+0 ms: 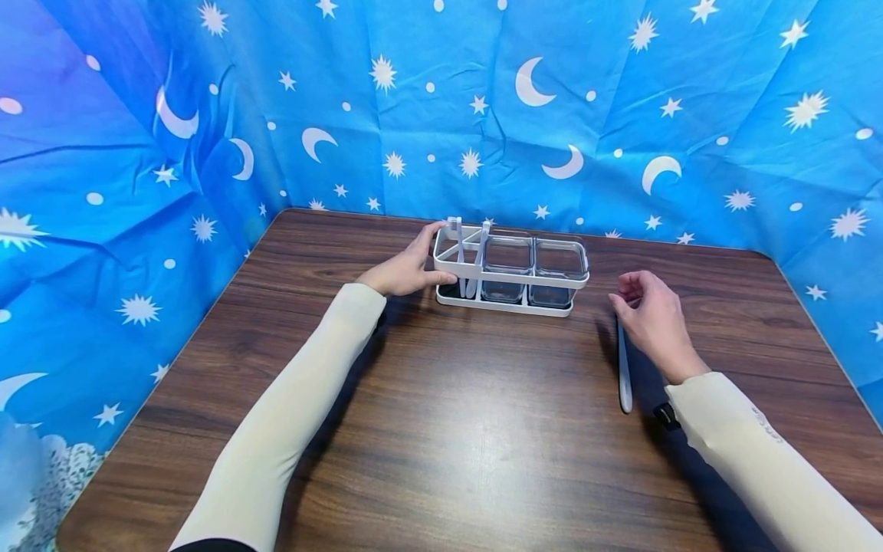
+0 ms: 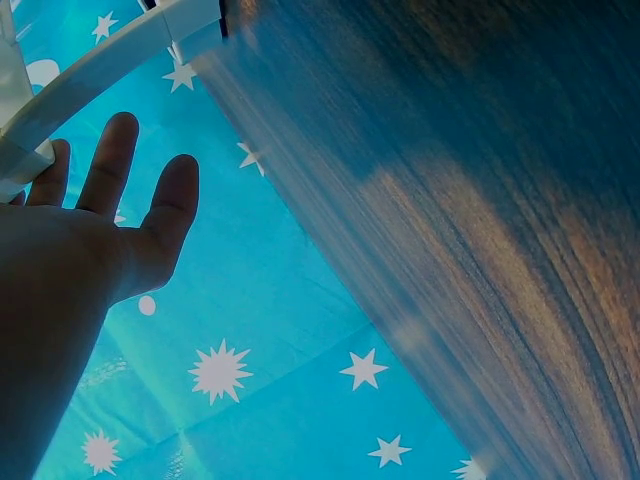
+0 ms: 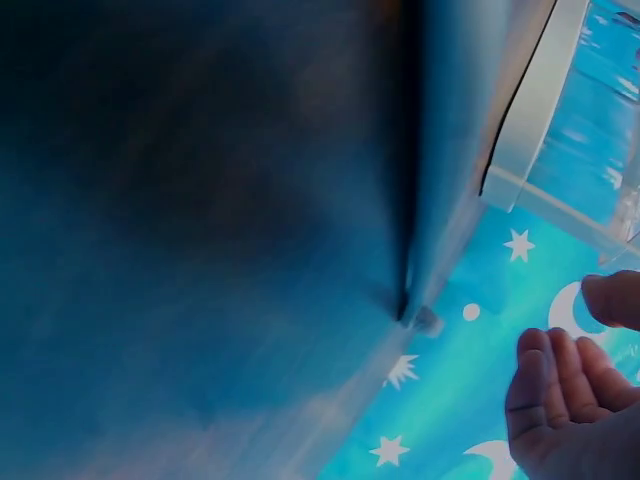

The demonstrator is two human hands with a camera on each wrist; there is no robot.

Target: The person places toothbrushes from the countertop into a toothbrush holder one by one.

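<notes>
A white toothbrush holder (image 1: 469,270) stands upright near the table's back edge. My left hand (image 1: 411,264) grips its left end, thumb at the front and fingers at the back; in the left wrist view the fingers (image 2: 108,165) reach along its white rail (image 2: 100,65). Two toothbrushes (image 1: 480,249) lean in the left compartments. Two clear cups (image 1: 509,268) fill the middle and right. To the right, my right hand (image 1: 651,314) hovers with loosely bent fingers and nothing in them. Below it lies a grey-blue toothbrush (image 1: 624,372), its far end hidden by the hand in the head view.
The brown wood-grain table (image 1: 448,429) has rounded back corners. A blue cloth (image 1: 469,115) with white moons and stars hangs behind it and along both sides. At the lower left, pale patterned fabric (image 1: 65,471) shows beyond the table edge.
</notes>
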